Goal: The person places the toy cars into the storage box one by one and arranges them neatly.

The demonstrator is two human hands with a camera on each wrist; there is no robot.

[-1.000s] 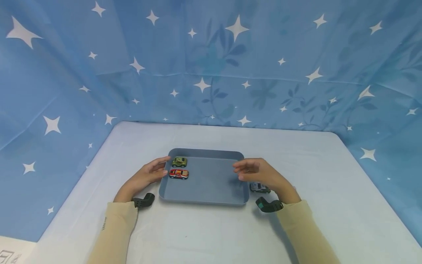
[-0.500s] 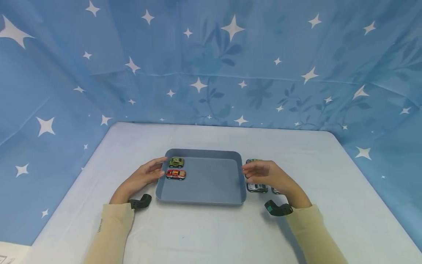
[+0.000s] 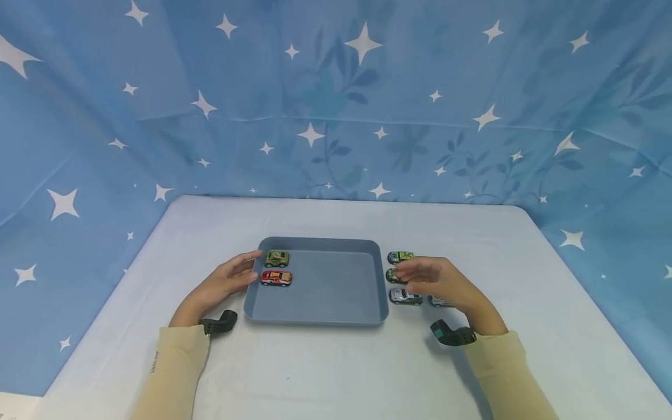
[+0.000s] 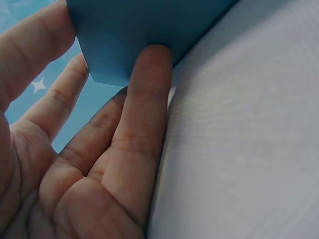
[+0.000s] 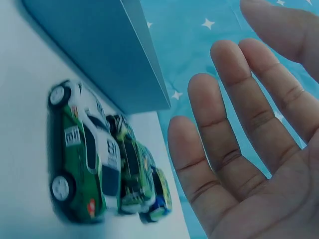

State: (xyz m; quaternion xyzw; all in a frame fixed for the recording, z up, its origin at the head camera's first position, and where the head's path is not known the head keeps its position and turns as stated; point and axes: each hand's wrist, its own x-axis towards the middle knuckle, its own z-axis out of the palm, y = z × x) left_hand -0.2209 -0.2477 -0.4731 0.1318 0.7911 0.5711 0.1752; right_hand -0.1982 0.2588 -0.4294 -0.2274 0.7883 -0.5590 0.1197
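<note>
This looks like a tabletop recording set-up: a blue curtain (image 3: 252, 81) printed with white stars and leafy sprigs surrounds a white-covered table (image 3: 325, 373), with dark wrist cameras (image 3: 220, 323) in use. Whether it stands in a home or a lab cannot be told.

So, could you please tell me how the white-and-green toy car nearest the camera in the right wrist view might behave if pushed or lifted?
The white-and-green toy car would likely roll lengthwise if pushed, as it stands on wheels. Its smooth shell looks rigid, so it should stay stiff when lifted.
</note>
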